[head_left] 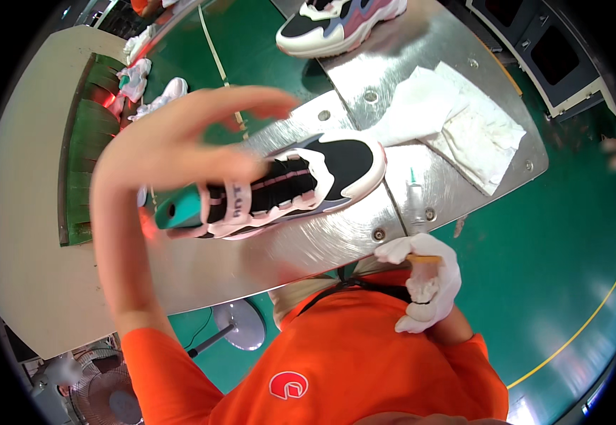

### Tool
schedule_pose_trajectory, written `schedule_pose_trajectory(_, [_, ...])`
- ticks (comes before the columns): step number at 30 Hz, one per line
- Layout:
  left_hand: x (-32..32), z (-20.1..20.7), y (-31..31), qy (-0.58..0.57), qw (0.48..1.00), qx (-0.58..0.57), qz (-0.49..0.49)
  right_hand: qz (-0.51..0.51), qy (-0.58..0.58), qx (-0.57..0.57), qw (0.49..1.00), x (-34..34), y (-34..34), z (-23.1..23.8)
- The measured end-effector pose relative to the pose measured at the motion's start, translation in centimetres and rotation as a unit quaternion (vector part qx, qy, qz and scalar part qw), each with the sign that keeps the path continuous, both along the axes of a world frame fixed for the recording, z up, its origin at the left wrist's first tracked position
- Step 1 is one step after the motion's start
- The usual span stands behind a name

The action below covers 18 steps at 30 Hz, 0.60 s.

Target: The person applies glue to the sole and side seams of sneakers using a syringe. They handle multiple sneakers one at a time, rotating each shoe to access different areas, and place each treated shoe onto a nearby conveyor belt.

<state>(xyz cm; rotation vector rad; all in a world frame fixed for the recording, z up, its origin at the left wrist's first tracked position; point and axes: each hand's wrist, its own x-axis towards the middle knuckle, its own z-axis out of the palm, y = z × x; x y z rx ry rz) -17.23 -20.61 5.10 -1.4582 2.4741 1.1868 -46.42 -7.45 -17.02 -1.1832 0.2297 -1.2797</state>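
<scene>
Sneaker [286, 185], black and white on a teal last, lies on its side on the steel table [308, 241]. I see my bare left hand [180, 142] over its heel, fingers spread, seemingly just touching. My gloved right hand [427, 283] grips a small stick [425, 259], perhaps a brush.

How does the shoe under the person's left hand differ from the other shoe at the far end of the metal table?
The near shoe lies on its side, with a teal last inside, and the bare left hand rests on it. The far shoe stands on its sole, and nobody touches it. The near shoe's toe is black; the far shoe shows pink and lilac panels. Both are chunky sneakers with white soles on the metal table.
</scene>
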Motion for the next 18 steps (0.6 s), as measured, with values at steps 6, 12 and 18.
schedule_pose_trajectory(6, [-7.2,-7.8,-5.9,-0.133,0.964,0.164,-0.16,-0.101,0.07,0.062,0.99,-1.8,-0.7,2.2])
schedule_pose_trajectory(12, [-6.2,-6.4,-2.7,-0.037,0.995,0.066,-0.069,-0.163,0.246,0.224,0.929,-3.1,-3.0,5.8])
schedule_pose_trajectory(18, [0.3,0.7,6.1,0.236,0.95,-0.078,0.188,-0.124,0.448,0.147,0.873,-4.6,-4.4,11.3])
